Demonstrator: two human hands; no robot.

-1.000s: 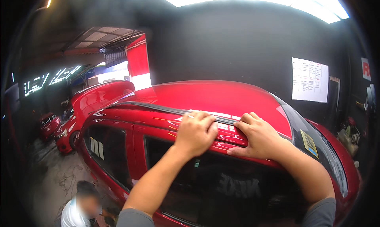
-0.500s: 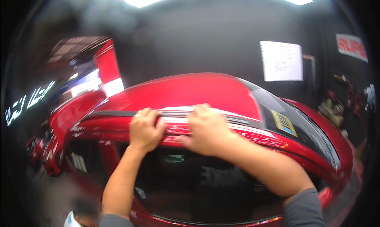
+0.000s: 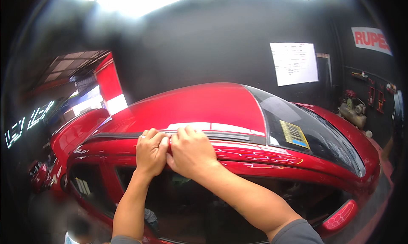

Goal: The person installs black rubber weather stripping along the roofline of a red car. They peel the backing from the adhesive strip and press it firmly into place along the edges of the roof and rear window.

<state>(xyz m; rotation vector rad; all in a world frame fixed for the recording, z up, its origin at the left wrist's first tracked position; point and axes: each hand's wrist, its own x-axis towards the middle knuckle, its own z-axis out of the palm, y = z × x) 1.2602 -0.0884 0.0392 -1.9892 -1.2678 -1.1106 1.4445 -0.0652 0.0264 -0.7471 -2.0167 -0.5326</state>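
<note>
A red car (image 3: 204, 105) stands in front of me, its roof at the height of my hands. Along the near roof edge runs a long black trim strip (image 3: 236, 136), from the rear to the windshield corner. My left hand (image 3: 149, 154) has its fingers curled over this strip near its middle; a ring shows on one finger. Right beside it, my right hand (image 3: 191, 152) presses its bent fingers on the same strip, thumb toward the left hand. The fingertips and the bit of strip under them are hidden.
A yellow sticker (image 3: 294, 134) is on the windshield, and a side mirror (image 3: 340, 217) juts out at lower right. Another person's head (image 3: 78, 226) shows at lower left. A compressor (image 3: 352, 110) stands by the dark wall, where a white sheet (image 3: 294, 64) hangs.
My right hand has moved left along the strip and now meets my left hand. The left hand keeps about the same place on the strip. My view has shifted slightly.
</note>
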